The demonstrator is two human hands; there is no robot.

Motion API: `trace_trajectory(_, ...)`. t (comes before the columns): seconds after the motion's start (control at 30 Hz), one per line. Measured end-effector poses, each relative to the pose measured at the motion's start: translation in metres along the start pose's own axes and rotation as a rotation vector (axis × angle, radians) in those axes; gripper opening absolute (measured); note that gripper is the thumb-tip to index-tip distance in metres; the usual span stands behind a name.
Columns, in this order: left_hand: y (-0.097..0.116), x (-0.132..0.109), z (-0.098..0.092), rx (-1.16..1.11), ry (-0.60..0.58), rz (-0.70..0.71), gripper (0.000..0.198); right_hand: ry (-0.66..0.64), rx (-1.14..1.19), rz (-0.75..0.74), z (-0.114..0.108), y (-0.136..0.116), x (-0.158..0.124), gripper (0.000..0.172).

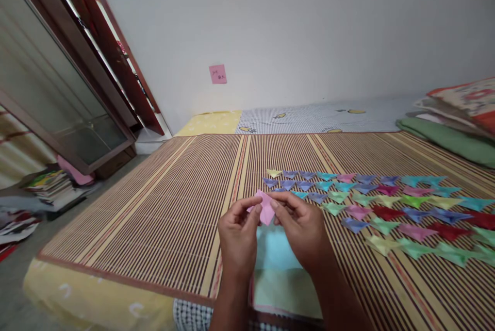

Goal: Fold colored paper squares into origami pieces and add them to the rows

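A small folded pink paper [266,209] is held up between both hands, above the striped mat. My left hand [240,228] pinches its left edge between thumb and fingers. My right hand [301,225] grips the right edge in the same way. Below the hands lie light blue paper [279,248] and pale green paper [284,287], partly hidden by my wrists. Rows of small folded paper pieces in several colours, such as a red one [450,231], spread over the mat to the right.
The striped mat [154,207] covers the bed. A pink note [217,74] is on the wall. Folded bedding [448,140] lies at the far right. Books [50,186] are stacked at the left, below a glass-panelled door [58,78].
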State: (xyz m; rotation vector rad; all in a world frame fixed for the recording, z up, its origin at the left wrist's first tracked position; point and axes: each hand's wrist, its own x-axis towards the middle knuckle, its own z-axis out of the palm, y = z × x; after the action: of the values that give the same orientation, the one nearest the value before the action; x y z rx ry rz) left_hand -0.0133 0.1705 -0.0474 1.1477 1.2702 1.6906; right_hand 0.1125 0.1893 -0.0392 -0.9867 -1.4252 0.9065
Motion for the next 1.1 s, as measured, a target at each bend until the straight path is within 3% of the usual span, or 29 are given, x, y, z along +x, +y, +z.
trace_trajectory(0.17,0.001,-0.001,-0.003,0.071,-0.072,0.082,0.005,0.013,-0.069,-0.068,0.0,-0.003,-0.001,0.017)
trace_trajectory(0.27,0.004,-0.001,-0.003,0.106,-0.104,0.123,0.004,0.018,-0.064,-0.052,-0.003,-0.002,0.002,0.023)
trace_trajectory(0.47,0.009,-0.002,-0.006,0.072,-0.249,0.049,0.007,-0.039,0.026,0.011,-0.01,0.002,0.007,0.024)
trace_trajectory(0.87,0.008,0.005,-0.009,0.042,-0.216,-0.076,0.013,-0.076,0.044,0.051,-0.012,0.004,0.006,0.021)
trace_trajectory(1.1,0.002,0.009,-0.016,-0.113,-0.248,-0.161,0.017,-0.34,0.044,0.006,-0.033,0.005,0.007,0.022)
